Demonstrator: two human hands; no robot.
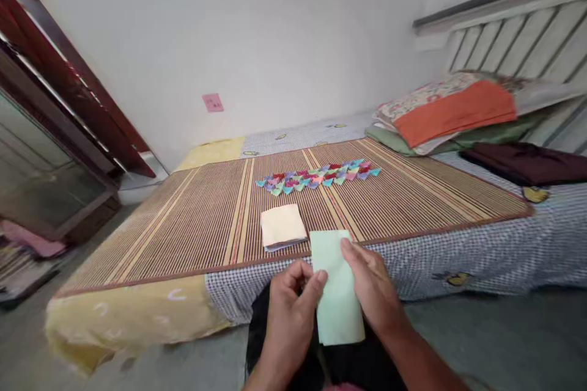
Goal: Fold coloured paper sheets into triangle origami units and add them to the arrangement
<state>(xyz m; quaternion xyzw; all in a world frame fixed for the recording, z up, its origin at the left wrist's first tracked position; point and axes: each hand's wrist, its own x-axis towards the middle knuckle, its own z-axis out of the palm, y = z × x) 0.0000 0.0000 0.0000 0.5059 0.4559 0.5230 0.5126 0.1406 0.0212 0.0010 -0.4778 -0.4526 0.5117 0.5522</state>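
Seen from the head camera, both hands pinch a pale green sheet of paper [338, 293] — the left hand [290, 308] gripping its left edge, the right hand [372, 287] its right edge — just in front of the woven mat [192, 220]. On the mat's near edge sits a cream paper stack [282, 226]; farther back lies a row of colourful folded pieces [318, 176].

No text, label, brand or number can be read anywhere (the pink patch [213, 102] on the wall is too blurred).
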